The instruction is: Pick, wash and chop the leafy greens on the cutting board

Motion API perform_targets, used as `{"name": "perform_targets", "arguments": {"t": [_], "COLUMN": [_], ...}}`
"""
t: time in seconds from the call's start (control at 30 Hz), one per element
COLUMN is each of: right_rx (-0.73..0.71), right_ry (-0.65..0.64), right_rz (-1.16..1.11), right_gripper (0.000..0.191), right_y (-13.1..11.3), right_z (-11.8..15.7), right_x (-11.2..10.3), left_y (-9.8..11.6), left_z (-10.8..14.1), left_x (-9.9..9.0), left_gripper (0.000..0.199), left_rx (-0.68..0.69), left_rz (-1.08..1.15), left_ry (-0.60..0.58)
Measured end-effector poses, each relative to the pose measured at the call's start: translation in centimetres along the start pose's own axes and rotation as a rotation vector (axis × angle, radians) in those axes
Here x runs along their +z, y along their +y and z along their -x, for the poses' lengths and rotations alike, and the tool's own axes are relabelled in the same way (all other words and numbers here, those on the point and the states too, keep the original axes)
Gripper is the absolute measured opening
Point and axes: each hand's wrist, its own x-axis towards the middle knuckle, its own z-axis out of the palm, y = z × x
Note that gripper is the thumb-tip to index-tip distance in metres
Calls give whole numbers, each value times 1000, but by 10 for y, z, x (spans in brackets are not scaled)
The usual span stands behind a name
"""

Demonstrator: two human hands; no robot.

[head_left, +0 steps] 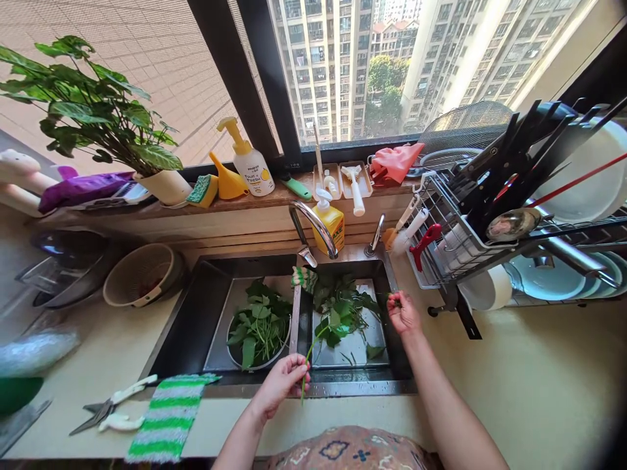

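My left hand [283,383] pinches a leafy green stem [310,352] over the sink's front edge, its leafy end pointing away over the right basin. At the right rim of the sink [362,390], my right hand [404,314] is closed; a tiny dark green bit shows at its fingertips, too small to name. Loose green leaves and stems [337,297] lie in the right basin. In the left basin, more leafy greens [259,320] fill a round bowl [249,367]. A striped cloth [304,279] hangs on the divider near the faucet [316,219].
Scissors [110,411] and a green-striped cloth [169,418] lie on the front left counter. A colander [140,277] stands left of the sink. On the right is a dish rack [470,245] with knives and plates. Bottles, a sponge [202,190] and a potted plant [164,186] line the windowsill.
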Motion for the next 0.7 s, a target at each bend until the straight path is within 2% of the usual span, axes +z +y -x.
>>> {"name": "perform_targets", "arguments": {"t": [0.07,0.13,0.3,0.4,0.47,0.7], "right_rx": [-3,35,108,36,-53,-277], "right_ry": [3,-67,-501,-721,-778,-838], "right_rz": [20,141,628,828,941,1176], "right_gripper": [34,33,27,21,16,10], "right_y": [-6,-2,31,46,50,48], "right_z": [3,17,77,105,115,126], "right_x": [4,12,31,38,42,46], "left_y": [2,7,21,24,23,17], "left_z": [2,1,-11,-16,-17,-19], "left_x": [-4,-1,26,40,45,48], "left_gripper": [32,31,28,27,27,29], "left_rx": [6,49,160,188,192,166], "left_rz": [57,170,400,446,448,427], "left_ry": [26,49,100,113,106,93]}}
